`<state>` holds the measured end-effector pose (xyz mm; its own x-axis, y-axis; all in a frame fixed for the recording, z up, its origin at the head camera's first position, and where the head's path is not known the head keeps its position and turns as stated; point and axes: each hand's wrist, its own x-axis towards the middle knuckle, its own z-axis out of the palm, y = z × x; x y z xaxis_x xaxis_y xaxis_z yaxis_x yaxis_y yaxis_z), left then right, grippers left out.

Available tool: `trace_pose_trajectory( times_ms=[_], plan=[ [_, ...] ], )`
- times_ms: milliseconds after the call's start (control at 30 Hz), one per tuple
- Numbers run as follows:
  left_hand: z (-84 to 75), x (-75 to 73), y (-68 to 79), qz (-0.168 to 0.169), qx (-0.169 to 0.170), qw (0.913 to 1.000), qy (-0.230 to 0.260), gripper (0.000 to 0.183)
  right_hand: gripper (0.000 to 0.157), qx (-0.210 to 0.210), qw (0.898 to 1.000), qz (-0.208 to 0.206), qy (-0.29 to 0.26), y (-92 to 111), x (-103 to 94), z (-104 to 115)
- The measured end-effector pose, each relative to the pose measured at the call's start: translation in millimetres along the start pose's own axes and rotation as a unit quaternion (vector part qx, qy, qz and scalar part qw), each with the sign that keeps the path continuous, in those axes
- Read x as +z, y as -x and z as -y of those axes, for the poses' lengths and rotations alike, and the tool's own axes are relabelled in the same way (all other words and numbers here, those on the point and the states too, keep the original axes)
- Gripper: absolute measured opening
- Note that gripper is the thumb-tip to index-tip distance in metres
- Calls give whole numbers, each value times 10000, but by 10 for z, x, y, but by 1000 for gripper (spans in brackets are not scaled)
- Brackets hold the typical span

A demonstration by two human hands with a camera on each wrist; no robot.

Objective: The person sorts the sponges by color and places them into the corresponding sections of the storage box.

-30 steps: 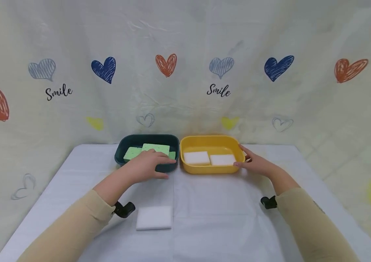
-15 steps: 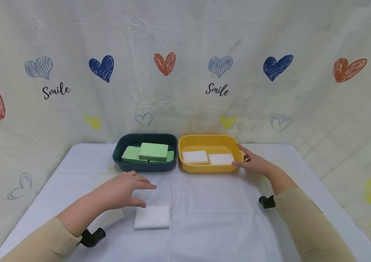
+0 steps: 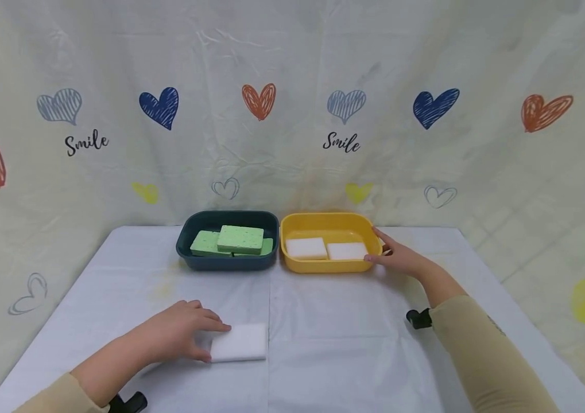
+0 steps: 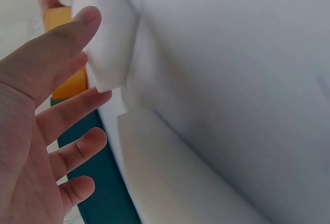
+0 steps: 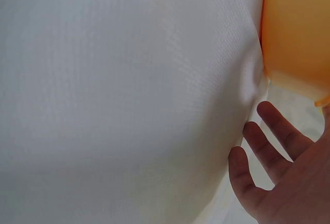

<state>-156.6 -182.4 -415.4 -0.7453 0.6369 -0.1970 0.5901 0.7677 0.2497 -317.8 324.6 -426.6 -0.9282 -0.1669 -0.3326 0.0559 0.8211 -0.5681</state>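
My left hand (image 3: 175,332) is at the left end of a white sponge (image 3: 240,342), fingers spread, with thumb and forefinger beside its edges. In the left wrist view a second white sponge (image 4: 175,177) lies below those fingers; the hand and forearm hide it from the head view. At the back, my right hand (image 3: 401,259) holds the right end of a yellow bin (image 3: 333,267), its thumb at the front rim and forefinger farther back. In the right wrist view its other fingers (image 5: 268,152) extend free. Two white sponges (image 3: 306,248) lie inside this bin.
A dark green bin (image 3: 225,264) stands against the yellow bin's left side and holds several green sponges (image 3: 240,238). A white cloth (image 3: 344,344) covers the table. Behind hangs a sheet (image 3: 292,155) printed with hearts.
My left hand has moved from over the green bin back toward the near left, down to the white sponge. The right hand has stayed at the yellow bin.
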Motion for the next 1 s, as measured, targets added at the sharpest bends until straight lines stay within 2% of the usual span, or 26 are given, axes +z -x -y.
trace_pose_trajectory(
  times_ms=[333,667,867,1000],
  plan=[
    [10,75,-4,-49,123,9999,-46,59,113,21,10000,-27,-23,-8,24,8],
    [-4,134,-9,-104,48,9998,134,60,117,119,9999,-90,-19,11,66,9],
    [-17,126,-18,-111,-32,9999,56,57,118,115,9999,-114,26,-3,45,-16],
    [-18,87,-22,-268,-64,9996,-37,55,120,138,9998,-143,32,-19,40,-28]
  ],
)
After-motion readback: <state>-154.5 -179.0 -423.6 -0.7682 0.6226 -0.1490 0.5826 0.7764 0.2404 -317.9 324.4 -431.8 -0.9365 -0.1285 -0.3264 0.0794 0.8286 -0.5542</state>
